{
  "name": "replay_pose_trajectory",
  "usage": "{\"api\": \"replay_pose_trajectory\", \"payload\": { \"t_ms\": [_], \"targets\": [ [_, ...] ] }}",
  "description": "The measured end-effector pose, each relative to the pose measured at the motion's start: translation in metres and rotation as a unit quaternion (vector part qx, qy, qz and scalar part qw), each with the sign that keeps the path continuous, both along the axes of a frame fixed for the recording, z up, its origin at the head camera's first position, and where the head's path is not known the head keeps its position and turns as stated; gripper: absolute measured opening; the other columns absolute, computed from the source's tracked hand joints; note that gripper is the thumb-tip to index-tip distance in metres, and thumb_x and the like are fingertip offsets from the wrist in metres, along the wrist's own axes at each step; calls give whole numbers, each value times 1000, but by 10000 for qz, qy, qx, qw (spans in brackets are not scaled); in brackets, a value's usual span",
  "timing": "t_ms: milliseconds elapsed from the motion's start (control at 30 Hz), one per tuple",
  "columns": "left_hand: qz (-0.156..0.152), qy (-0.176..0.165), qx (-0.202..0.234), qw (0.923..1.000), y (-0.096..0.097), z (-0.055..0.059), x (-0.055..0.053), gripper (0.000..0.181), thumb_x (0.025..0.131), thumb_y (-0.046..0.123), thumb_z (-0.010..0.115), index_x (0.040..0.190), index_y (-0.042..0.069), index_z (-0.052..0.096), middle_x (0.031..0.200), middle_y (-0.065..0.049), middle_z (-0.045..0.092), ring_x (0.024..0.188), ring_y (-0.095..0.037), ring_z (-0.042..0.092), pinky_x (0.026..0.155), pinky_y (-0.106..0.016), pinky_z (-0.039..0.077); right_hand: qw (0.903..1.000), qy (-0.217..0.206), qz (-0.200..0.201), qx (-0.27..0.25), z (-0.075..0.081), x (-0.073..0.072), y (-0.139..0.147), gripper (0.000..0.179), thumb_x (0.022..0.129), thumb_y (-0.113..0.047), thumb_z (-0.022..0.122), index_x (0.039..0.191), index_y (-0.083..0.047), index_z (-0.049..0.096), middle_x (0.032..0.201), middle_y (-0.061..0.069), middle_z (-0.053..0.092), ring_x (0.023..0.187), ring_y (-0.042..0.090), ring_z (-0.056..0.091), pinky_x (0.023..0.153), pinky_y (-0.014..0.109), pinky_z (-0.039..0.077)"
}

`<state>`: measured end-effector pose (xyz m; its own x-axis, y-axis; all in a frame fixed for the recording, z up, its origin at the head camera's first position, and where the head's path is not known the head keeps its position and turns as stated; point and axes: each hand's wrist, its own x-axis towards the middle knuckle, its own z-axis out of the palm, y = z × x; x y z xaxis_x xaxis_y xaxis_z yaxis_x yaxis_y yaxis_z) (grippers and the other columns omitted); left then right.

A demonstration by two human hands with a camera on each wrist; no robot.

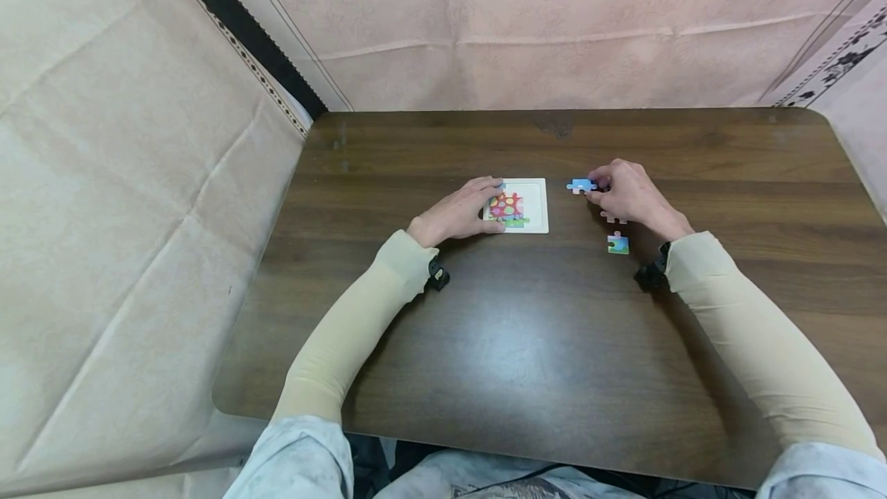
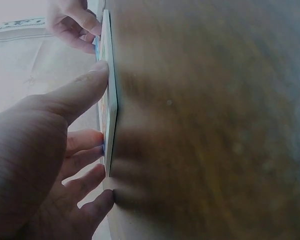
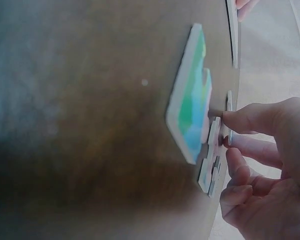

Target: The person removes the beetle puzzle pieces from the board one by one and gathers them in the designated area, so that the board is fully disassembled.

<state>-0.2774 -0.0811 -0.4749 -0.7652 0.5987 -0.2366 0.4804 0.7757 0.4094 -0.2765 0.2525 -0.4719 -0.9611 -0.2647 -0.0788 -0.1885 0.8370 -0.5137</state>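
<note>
A white-framed jigsaw board lies flat on the table, partly filled with a red, dotted picture and some green below. My left hand holds the board at its left side, thumb on the near edge and fingers over the far part; they hide some of the picture. To the right of the board, my right hand pinches a blue jigsaw piece between thumb and fingers. It is at or just above the table; I cannot tell which. A blue-and-green corner piece lies nearer me.
Another piece, mostly pale, lies partly under the right hand. The brown wooden table has its far edge against a pale cloth. More cloth hangs along the left side.
</note>
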Motion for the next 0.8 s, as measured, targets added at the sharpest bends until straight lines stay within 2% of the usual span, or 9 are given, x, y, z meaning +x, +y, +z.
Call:
{"api": "replay_pose_trajectory", "payload": {
  "t_ms": [133,600,800],
  "targets": [
    [7,-38,-11,10000,0,0,0,79,105,47,73,168,9,42,183,-6,26,171,-24,20,140,-41,25,10000,-1,-8,-14,0,0,0,40,104,-14,69,138,7,69,120,32,66,98,39,68,89,52,53],
    [18,-22,18,10000,0,0,0,80,104,46,74,167,9,43,183,-6,27,171,-25,21,139,-42,26,10000,-22,-33,11,-1,1,0,40,104,-14,69,139,7,68,119,30,65,95,37,67,81,40,49],
    [17,1,-1,10000,0,0,0,80,104,47,74,167,9,43,183,-6,27,171,-25,21,139,-42,26,9999,-96,-40,16,-1,1,0,42,104,-15,69,140,7,67,122,31,64,101,39,63,79,39,49]
  ]
}}
